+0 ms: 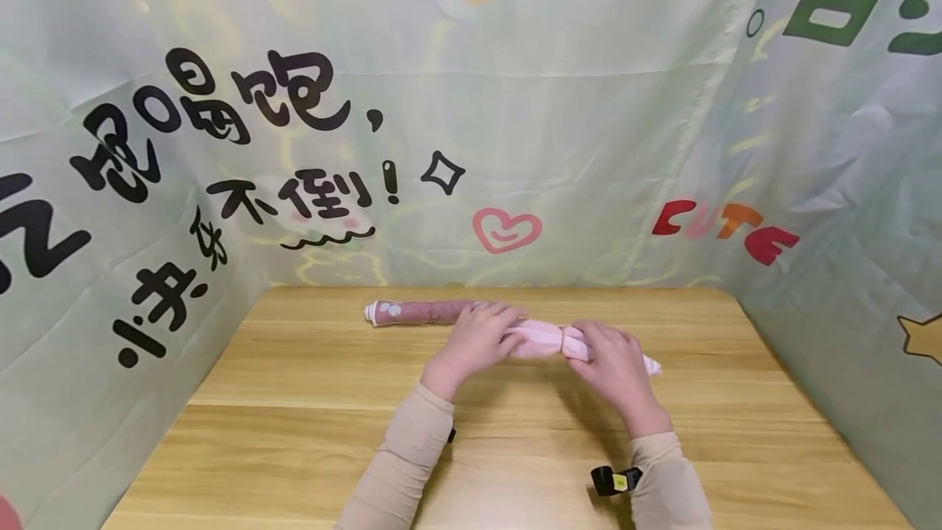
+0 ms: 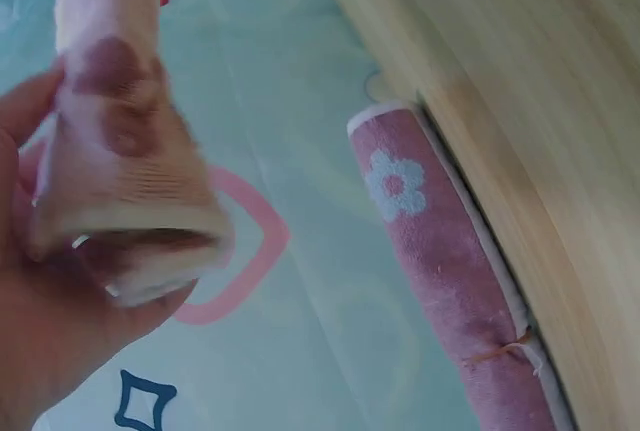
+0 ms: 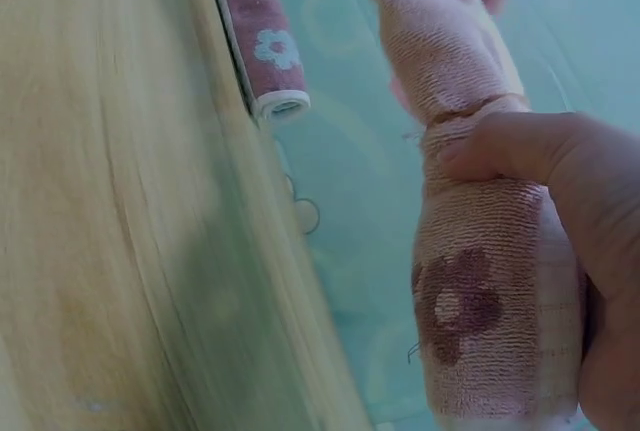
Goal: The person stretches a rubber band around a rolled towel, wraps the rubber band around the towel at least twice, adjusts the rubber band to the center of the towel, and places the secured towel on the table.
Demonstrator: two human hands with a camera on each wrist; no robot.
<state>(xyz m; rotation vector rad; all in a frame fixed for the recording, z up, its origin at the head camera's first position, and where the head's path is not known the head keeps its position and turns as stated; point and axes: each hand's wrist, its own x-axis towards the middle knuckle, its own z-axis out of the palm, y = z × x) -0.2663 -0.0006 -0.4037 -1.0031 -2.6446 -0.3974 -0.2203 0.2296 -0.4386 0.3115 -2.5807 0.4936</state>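
A light pink towel (image 1: 540, 339), rolled up and tied round its middle with a thin band (image 1: 562, 342), is held up over the wooden table between both hands. My left hand (image 1: 477, 343) grips its left end; in the left wrist view that end flares into an open roll. Near the band, my right hand (image 1: 612, 357) grips the other half, its thumb lying across the cloth in the right wrist view. A dark flower patch (image 3: 458, 303) shows on that half. Behind the left hand, a mauve rolled towel (image 1: 412, 313) lies on the table.
The wooden table (image 1: 294, 432) is enclosed by printed cloth walls (image 1: 589, 121) at the back and sides. The mauve roll carries pale flowers and its own thin tie (image 2: 505, 349), close to the table's back edge. A black wrist camera (image 1: 611, 481) is strapped at the right sleeve.
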